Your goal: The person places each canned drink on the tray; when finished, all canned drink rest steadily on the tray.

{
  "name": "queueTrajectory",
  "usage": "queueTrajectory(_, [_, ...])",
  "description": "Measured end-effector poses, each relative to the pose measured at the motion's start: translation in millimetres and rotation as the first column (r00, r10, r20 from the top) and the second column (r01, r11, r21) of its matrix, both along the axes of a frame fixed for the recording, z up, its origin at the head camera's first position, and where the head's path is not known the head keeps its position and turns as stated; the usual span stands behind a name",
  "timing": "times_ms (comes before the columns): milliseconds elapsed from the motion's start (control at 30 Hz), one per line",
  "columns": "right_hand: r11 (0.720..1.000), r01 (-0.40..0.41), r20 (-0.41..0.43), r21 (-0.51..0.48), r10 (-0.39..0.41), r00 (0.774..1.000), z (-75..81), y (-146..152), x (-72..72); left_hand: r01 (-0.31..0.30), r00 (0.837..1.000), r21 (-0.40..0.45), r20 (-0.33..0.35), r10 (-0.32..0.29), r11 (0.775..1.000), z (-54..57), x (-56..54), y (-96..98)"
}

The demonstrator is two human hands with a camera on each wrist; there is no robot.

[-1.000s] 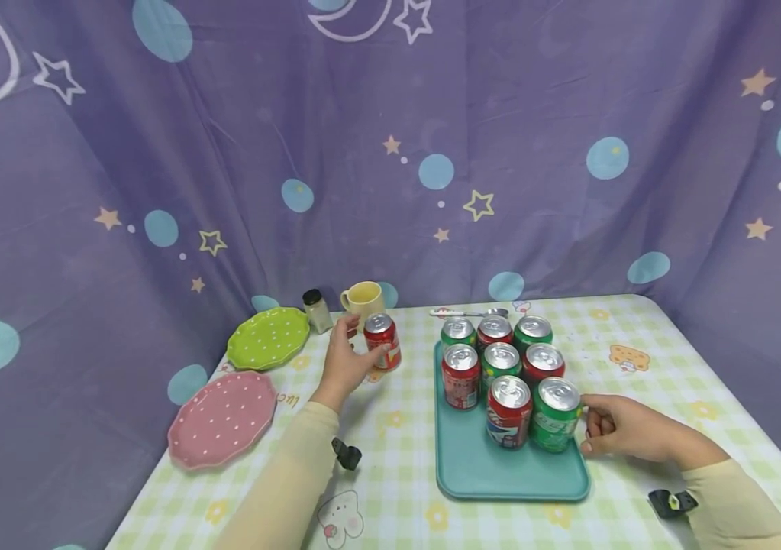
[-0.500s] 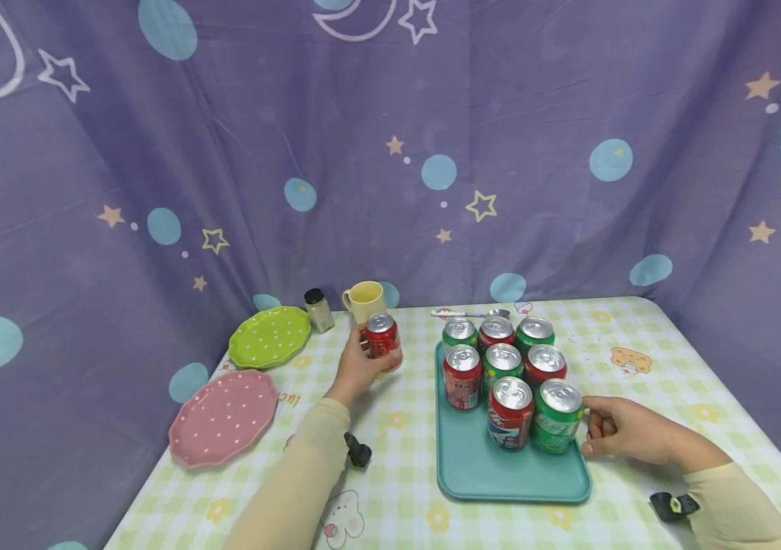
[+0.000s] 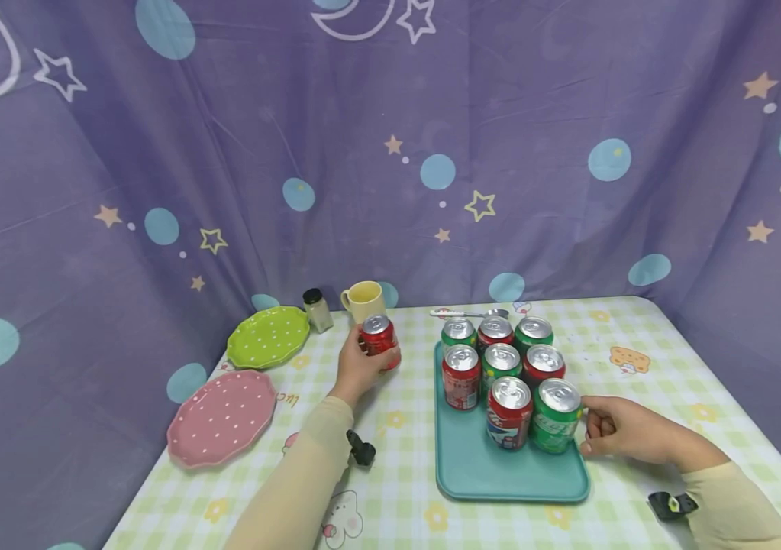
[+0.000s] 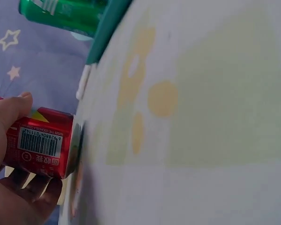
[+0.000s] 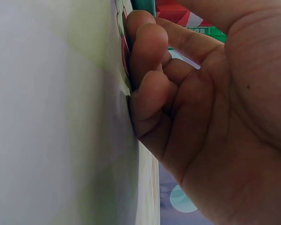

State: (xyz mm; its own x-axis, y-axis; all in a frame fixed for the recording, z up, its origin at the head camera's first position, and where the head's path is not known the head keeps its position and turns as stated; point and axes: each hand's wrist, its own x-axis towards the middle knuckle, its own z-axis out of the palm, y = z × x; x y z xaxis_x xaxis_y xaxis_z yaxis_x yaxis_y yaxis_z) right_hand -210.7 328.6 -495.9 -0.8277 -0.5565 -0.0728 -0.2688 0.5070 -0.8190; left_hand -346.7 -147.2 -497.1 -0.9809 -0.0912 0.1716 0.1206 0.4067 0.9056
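Note:
My left hand [image 3: 357, 368] grips a red soda can [image 3: 378, 336] left of the tray, thumb on its near side and fingers round the other. In the left wrist view the can [image 4: 40, 145] shows a barcode, and its base is close over the tablecloth. My right hand [image 3: 627, 429] rests at the tray's right edge with fingers loosely curled, its fingertips right beside a green soda can [image 3: 555, 424]. In the right wrist view, nothing lies within the curled fingers [image 5: 150, 44]. The teal tray [image 3: 479, 483] bears several upright red and green soda cans.
A yellow mug [image 3: 364, 299] stands just behind the gripped can, with a black-capped jar [image 3: 317, 312] to its left. Green [image 3: 268, 336] and pink [image 3: 224, 418] dotted plates lie at the left edge. A spoon [image 3: 469, 313] lies behind the tray.
My left hand has moved in around the red can from its left and now grips it; the can has barely shifted. The right hand and tray have stayed in place.

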Motion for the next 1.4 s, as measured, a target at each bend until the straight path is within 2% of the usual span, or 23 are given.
queueTrajectory(200, [1.0, -0.012, -0.007, -0.016, 0.012, 1.0, 2.4, -1.1, 1.2, 0.025, 0.999, 0.011, -0.045, -0.025, 1.0, 10.9, 18.6, -2.9])
queueTrajectory(500, [1.0, 0.001, -0.023, 0.006, -0.001, 1.0, 0.3, 1.1, 1.5, 0.103, 0.991, -0.013, -0.085, -0.104, 0.995, 27.7, 61.4, -1.8])
queueTrajectory(700, [1.0, -0.001, -0.029, 0.002, 0.001, 1.0, -0.9, 2.2, 1.6, 0.181, 0.977, -0.051, -0.108, -0.186, 0.982, 33.0, 92.7, 7.4])
queueTrajectory(900, [1.0, -0.001, -0.022, -0.001, 0.001, 1.0, -1.2, 1.8, 1.7, 0.248, 0.958, -0.06, -0.13, -0.254, 0.967, 33.1, 117.8, 22.3])
queueTrajectory(1067, [1.0, 0.001, -0.022, 0.0, -0.001, 1.0, -1.5, 1.4, 1.3, 0.286, 0.948, -0.061, -0.126, -0.292, 0.956, 31.3, 129.9, 36.4])
queueTrajectory(1400, [1.0, 0.007, -0.011, 0.005, -0.007, 1.0, -2.9, 1.2, 0.0, 0.333, 0.939, -0.054, -0.078, -0.336, 0.941, 19.8, 136.3, 62.9])
